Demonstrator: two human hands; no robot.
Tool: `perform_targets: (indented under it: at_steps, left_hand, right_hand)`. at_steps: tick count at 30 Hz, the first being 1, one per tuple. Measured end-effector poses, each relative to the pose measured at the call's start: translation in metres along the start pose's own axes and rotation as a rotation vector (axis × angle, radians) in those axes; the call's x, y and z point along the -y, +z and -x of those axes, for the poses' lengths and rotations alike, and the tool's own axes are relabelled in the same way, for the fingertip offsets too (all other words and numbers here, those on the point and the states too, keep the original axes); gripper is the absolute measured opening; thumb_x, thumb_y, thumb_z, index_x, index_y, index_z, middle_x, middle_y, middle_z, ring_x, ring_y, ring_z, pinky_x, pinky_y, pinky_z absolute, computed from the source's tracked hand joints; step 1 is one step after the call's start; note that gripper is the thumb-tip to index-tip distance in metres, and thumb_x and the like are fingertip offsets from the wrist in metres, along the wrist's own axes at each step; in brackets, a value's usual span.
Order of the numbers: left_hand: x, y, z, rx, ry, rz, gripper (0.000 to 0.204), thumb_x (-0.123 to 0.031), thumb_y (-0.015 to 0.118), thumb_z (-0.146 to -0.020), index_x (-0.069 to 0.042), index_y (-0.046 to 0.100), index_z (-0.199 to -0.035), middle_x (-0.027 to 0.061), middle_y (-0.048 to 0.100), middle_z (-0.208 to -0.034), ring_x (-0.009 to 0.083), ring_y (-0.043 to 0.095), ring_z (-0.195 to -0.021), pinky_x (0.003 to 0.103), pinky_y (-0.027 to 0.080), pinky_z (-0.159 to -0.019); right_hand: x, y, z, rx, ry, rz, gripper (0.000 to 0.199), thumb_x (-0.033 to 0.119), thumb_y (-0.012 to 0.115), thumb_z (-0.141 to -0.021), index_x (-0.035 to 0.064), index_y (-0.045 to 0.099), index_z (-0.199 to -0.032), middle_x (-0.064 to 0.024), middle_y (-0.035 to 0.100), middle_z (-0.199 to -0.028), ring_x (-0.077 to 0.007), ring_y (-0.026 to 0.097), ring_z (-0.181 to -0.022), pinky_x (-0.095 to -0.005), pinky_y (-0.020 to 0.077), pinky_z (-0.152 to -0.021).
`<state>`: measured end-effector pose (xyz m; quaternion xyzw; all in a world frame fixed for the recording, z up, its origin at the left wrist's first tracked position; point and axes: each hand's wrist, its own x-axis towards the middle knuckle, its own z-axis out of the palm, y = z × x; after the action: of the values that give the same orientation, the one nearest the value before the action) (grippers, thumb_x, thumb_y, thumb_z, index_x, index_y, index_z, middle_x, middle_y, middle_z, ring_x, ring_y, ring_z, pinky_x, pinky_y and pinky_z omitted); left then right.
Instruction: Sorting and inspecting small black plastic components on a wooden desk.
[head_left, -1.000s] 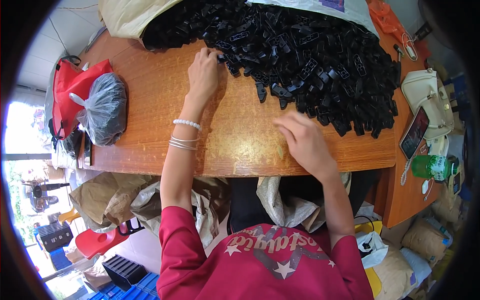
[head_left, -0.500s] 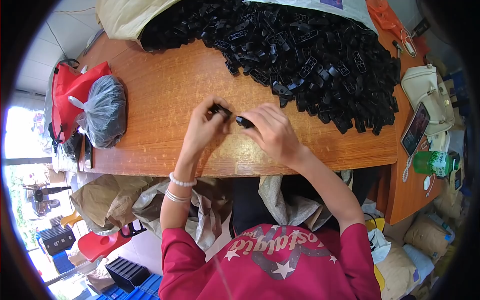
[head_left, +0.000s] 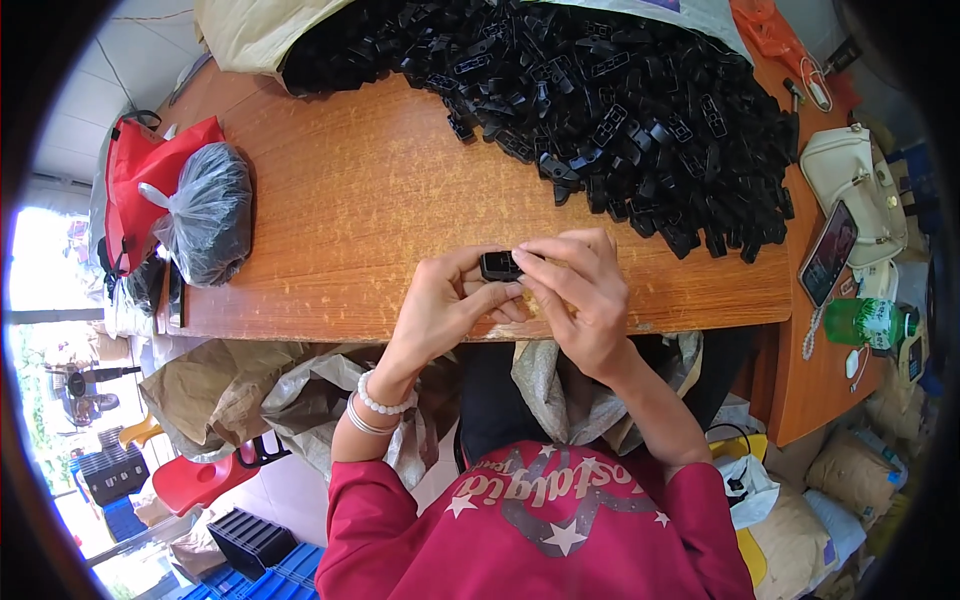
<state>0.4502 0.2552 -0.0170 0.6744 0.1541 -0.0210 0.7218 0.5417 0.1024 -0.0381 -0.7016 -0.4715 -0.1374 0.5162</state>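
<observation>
Close to the table's front edge, both hands meet at one small black plastic part (head_left: 497,265) with a framed, recessed face. My left hand (head_left: 450,300) pinches it from the left, thumb below and fingers behind. On its right end the fingertips of my right hand (head_left: 582,290) close in a pinch; whether a second piece sits between them is hidden. Beyond the hands, a large heap of similar black plastic parts (head_left: 640,130) spreads over the far and right side of the table.
The wooden table (head_left: 330,200) carries a knotted clear bag of dark material (head_left: 210,220) beside a red bag (head_left: 150,170) at left. At right lie a phone (head_left: 830,255), a cream handbag (head_left: 855,185) and a green bottle (head_left: 865,323). Sacks (head_left: 570,400) hang below the front edge.
Half a second ago the hands were apart, each with a black piece. Now they are together nearer the table's front edge, on one visible part.
</observation>
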Motion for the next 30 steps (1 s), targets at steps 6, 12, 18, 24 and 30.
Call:
perform_targets:
  at_steps: [6,12,18,24,30]
  left_hand:
    - [-0.004,0.008,0.010,-0.025,0.109,-0.002,0.029,-0.002,0.060,-0.091,0.010,0.055,-0.117,0.0119,0.069,-0.085,0.0150,0.069,-0.077,0.024,0.056,-0.067]
    - [-0.009,0.020,0.020,0.011,0.062,0.080,0.029,0.000,0.059,-0.091,0.008,0.054,-0.119,0.0111,0.068,-0.089,0.0141,0.068,-0.079,0.024,0.056,-0.068]
    - [-0.006,0.052,0.029,-0.101,0.608,-0.498,0.031,0.002,0.058,-0.088,0.000,0.054,-0.118,0.0141,0.066,-0.092,0.0187,0.069,-0.076,0.028,0.055,-0.061]
    - [0.032,0.078,0.038,-0.164,0.686,-0.592,0.055,-0.008,0.074,-0.080,-0.002,0.044,-0.126,0.0109,0.065,-0.080,0.0221,0.066,-0.067,0.030,0.051,-0.057]
    - [0.092,0.101,0.072,0.422,0.583,-0.842,0.066,-0.050,0.074,-0.071,0.002,0.058,-0.108,0.0132,0.064,-0.089,0.0294,0.063,-0.086,0.037,0.051,-0.074]
  right_hand:
    - [0.004,-0.007,0.007,-0.061,0.075,-0.085,0.026,-0.006,0.069,-0.073,0.0019,0.070,-0.097,-0.0092,0.066,-0.098,-0.0266,0.058,-0.088,-0.0333,0.0458,-0.077]
    - [0.004,-0.013,0.021,-0.028,-0.069,-0.043,0.028,0.004,0.068,-0.078,0.0037,0.067,-0.106,-0.0084,0.064,-0.103,-0.0259,0.058,-0.090,-0.0351,0.0441,-0.076]
    - [0.025,-0.032,0.030,-0.028,0.308,-0.259,0.029,-0.001,0.062,-0.081,-0.0006,0.064,-0.110,-0.0152,0.063,-0.099,-0.0301,0.062,-0.089,-0.0349,0.0487,-0.077]
    - [0.024,-0.084,0.051,0.181,0.350,-0.162,0.022,-0.001,0.067,-0.079,0.0000,0.069,-0.101,-0.0117,0.065,-0.091,-0.0232,0.063,-0.081,-0.0290,0.0485,-0.071]
    - [-0.003,-0.121,0.119,0.286,0.551,0.056,0.020,0.009,0.068,-0.082,-0.0029,0.067,-0.099,-0.0152,0.065,-0.093,-0.0309,0.064,-0.083,-0.0340,0.0499,-0.071]
